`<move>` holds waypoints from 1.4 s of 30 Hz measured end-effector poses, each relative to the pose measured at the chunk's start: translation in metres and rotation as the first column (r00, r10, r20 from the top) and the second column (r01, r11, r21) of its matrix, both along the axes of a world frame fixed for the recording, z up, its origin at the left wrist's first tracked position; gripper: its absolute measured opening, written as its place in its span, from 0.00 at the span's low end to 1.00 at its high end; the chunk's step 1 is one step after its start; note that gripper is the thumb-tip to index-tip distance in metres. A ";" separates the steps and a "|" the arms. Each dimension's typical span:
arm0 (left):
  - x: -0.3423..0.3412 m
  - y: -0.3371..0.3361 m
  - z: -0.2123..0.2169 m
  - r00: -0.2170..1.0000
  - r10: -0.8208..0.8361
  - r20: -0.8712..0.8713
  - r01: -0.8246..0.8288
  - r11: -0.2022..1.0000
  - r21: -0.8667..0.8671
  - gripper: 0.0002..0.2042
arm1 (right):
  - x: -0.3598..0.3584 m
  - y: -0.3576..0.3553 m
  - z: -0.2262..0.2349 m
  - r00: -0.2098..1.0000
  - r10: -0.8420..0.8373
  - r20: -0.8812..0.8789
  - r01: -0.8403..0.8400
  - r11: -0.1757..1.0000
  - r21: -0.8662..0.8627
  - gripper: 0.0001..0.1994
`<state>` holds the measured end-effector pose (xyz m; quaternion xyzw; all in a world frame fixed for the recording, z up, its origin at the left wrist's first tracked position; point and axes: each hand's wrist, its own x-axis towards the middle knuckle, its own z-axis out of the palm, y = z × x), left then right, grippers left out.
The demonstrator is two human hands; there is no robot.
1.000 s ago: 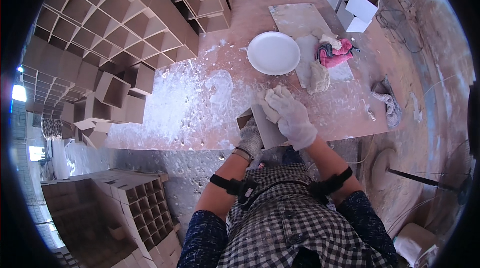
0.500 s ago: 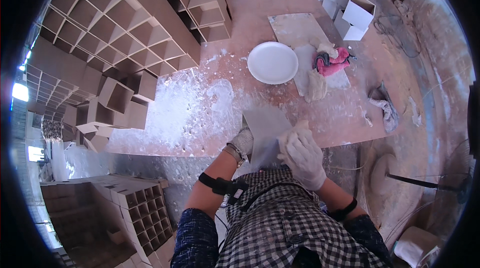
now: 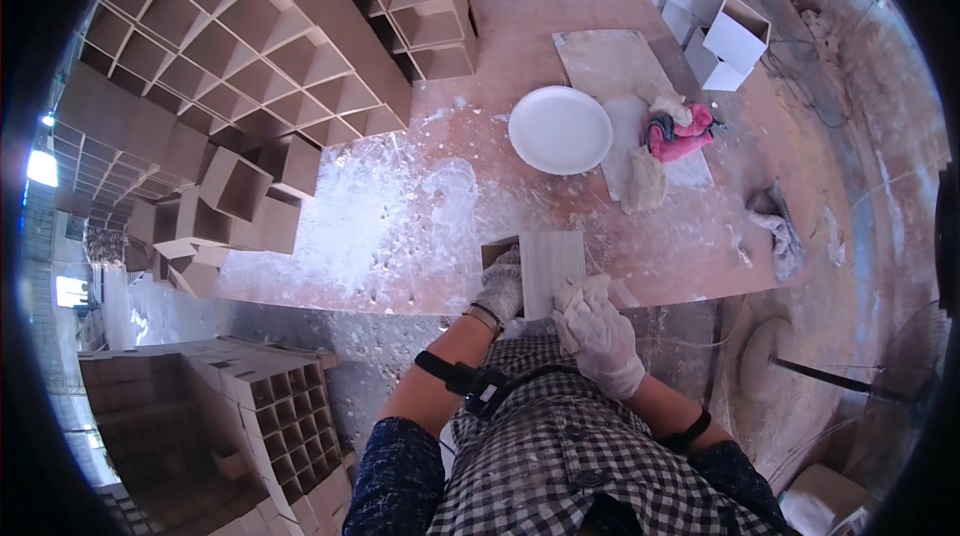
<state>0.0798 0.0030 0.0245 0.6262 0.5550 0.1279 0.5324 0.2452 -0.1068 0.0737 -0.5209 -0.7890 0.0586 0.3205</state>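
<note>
Pale wooden box (image 3: pixel 548 269), open-sided, gripped by left hand (image 3: pixel 501 283) fingers; right hand (image 3: pixel 603 338) fingers clutch cloth (image 3: pixel 580 294).

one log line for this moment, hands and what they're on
left hand: grips small box side | right hand: presses rag on box | white plate: apart on table

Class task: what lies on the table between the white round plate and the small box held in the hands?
In the head view, only white powder on the table lies between the plate and box.
</note>
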 end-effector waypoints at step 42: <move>-0.004 -0.004 -0.086 0.995 -0.079 -0.056 0.093 0.938 0.334 0.25 | -0.034 0.076 0.043 0.965 -0.141 0.219 0.129 0.989 0.068 0.19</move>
